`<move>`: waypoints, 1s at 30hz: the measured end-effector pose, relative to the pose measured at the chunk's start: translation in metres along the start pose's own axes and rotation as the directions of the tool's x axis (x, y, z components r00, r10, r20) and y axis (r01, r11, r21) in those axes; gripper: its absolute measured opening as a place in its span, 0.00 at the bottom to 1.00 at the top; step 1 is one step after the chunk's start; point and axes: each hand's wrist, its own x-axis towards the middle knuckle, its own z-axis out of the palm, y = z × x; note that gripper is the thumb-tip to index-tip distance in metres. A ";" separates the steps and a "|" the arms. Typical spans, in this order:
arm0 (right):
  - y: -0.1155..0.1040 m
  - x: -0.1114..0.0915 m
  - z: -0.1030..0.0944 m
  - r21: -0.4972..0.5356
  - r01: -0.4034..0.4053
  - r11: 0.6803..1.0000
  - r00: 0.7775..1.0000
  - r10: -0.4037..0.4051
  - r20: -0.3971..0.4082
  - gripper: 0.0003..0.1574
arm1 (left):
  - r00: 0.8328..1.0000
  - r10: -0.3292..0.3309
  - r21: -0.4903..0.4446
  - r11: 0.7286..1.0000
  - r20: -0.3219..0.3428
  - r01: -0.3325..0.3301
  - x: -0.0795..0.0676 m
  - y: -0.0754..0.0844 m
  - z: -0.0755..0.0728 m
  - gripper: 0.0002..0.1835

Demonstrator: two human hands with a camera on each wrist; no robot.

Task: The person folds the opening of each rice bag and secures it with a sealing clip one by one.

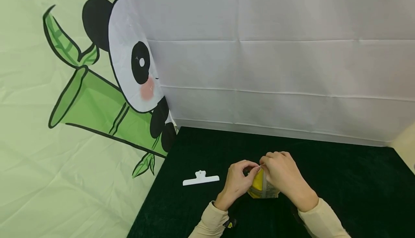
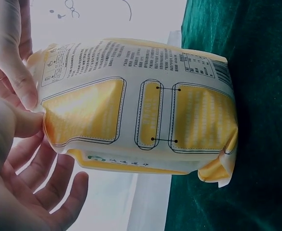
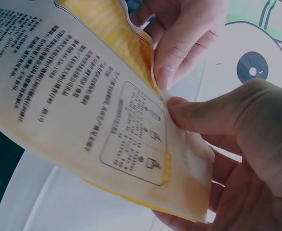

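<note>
A yellow and cream food bag [image 1: 258,184] with printed panels stands on the dark green cloth, its top edge between both hands. My left hand [image 1: 238,179] pinches that edge between thumb and forefinger, the other fingers spread loosely behind it in the left wrist view. Close beside it, my right hand [image 1: 280,171] grips the same edge, thumb in front and fingers behind, as the right wrist view shows. The bag's printed face [image 2: 145,101] looks full and bulging. To the left of the hands lies a white clip [image 1: 201,178] with a long straight bar, touched by neither hand.
A dark green cloth [image 1: 340,184] covers the table. Behind it hangs a creased white sheet [image 1: 275,65]. On the left a pale green curtain [image 1: 26,158] carries a printed panda and bamboo, close to the table's left edge.
</note>
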 end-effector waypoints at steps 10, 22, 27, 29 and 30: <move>0.000 -0.002 0.005 -0.015 -0.018 1.000 1.000 0.017 -0.023 0.05 | 0.997 -0.053 -0.022 0.998 0.054 0.054 -0.001 0.001 -0.004 0.13; -0.001 -0.002 0.005 0.011 -0.033 0.999 0.999 0.033 -0.019 0.05 | 0.995 -0.050 -0.017 0.999 0.091 0.051 -0.004 -0.001 -0.012 0.13; -0.002 -0.002 0.003 0.021 -0.025 0.999 1.000 0.025 -0.013 0.05 | 0.996 -0.032 -0.008 0.999 0.078 0.033 -0.004 -0.001 -0.010 0.12; -0.003 -0.002 0.003 0.019 -0.020 1.000 1.000 0.021 -0.012 0.05 | 0.997 -0.025 -0.006 1.000 0.069 0.026 -0.004 -0.001 -0.009 0.12; -0.003 -0.002 0.004 0.015 -0.019 1.000 1.000 0.019 -0.010 0.06 | 0.998 -0.022 -0.004 1.000 0.064 0.022 -0.004 -0.001 -0.008 0.11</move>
